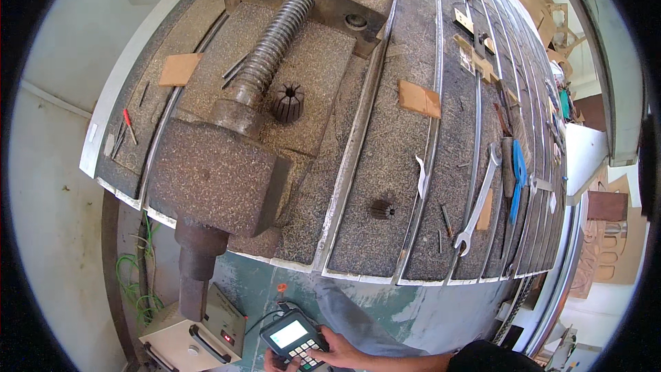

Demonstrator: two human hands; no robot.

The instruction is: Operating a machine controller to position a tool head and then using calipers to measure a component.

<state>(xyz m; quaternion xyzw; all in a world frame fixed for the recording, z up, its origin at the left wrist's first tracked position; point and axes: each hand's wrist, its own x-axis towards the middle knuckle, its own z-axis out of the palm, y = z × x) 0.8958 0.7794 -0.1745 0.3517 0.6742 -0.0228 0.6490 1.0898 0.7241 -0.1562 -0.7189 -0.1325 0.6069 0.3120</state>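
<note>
A: Go left to right. What can bite us?
B: Far left, red-handled tool (127, 118) lies loose on the slotted bed (361, 244). A knock could roll it. Below the bed, a beige box (172, 337) with a lit red readout.
A: Vise?
B: Rusty vise (213, 172), bare screw (282, 38), chips all over. Grit in the thread could make it bind.
A: Hands?
B: Left hand (272, 360) has fingers curled round the lower-left of the handheld controller (290, 336); frame edge crops it, can't tell how firm. Controller is low centre, off the bed's near edge, screen lit. Cable (256, 322) trails from its left; a snag could tug it out of the grip.
A: Right hand?
B: Right hand (337, 350) grasps the right side, a digit over the keypad. Keys are packed close, so a slip could enter the wrong one.
A: Further right?
B: Loose collet (381, 209), then double-ended wrench (478, 200) near the front edge. Vibration or a sleeve could drop it.
</note>
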